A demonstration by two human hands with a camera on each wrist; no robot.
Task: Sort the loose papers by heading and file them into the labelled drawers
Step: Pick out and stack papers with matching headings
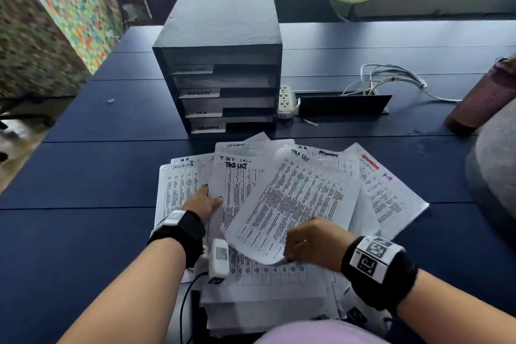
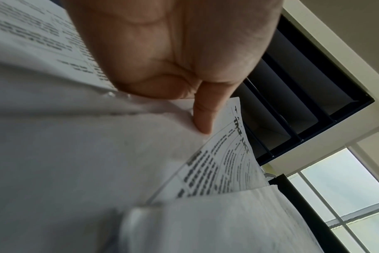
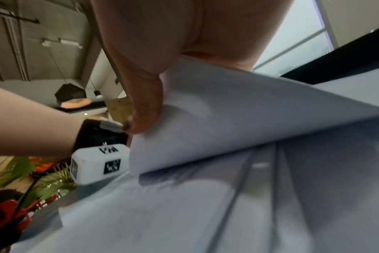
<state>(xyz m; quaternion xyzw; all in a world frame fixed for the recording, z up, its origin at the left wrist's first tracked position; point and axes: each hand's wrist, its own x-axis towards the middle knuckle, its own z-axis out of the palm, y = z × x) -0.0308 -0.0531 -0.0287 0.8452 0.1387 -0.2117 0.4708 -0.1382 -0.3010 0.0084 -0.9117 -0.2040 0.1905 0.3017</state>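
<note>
A black drawer unit (image 1: 220, 36) stands mid-table with labels reading ADMIN (image 1: 198, 92), H.R (image 1: 202, 113) and SECURITY (image 1: 208, 127); the top label is too faint to read. Loose printed papers (image 1: 391, 193) lie fanned in front of it, headed Security, H.R or Task List. My left hand (image 1: 212, 195) pinches the left edge of a Task List sheet (image 1: 240, 176), thumb (image 2: 203, 118) on top. My right hand (image 1: 296, 251) pinches the near edge of another Task List sheet (image 1: 296, 198) and lifts it, so the corner curls (image 3: 238, 119).
A white power strip (image 1: 286, 100), an open cable flap (image 1: 343, 105) and loose white cables (image 1: 391, 78) lie right of the unit. A pink tumbler (image 1: 483, 98) and a grey cushion (image 1: 494, 170) sit at the right edge. Chairs stand beyond the dark blue table (image 1: 97, 165).
</note>
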